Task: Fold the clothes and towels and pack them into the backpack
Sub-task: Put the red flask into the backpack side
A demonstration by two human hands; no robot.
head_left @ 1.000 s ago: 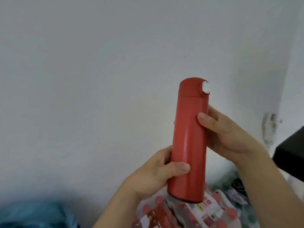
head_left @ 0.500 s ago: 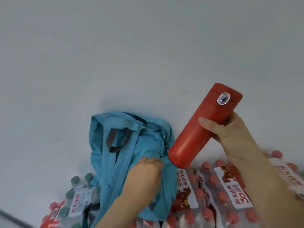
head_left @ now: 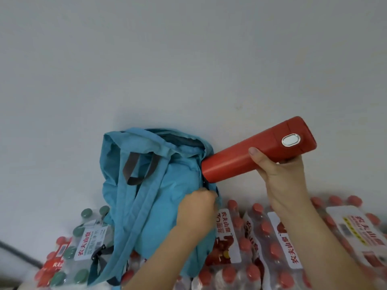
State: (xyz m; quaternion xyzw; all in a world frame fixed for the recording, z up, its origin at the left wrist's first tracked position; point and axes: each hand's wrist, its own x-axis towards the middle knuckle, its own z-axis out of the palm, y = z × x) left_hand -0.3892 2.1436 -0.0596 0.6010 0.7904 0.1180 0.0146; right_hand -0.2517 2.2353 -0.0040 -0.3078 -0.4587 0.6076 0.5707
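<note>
Packing step – right hand [head_left: 287,181] gripped the red flask [head_left: 249,155], base touching the blue backpack [head_left: 155,185] side pocket, which left hand [head_left: 196,208] pinched open. Next, I'd guess: slide it in straight.

Both forearms are bare, with no sleeves, rings or watches.

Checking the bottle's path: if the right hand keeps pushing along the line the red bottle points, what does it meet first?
Probably the blue backpack: the red bottle in the right hand already has its base at the bag's side, just above the left hand.
</note>
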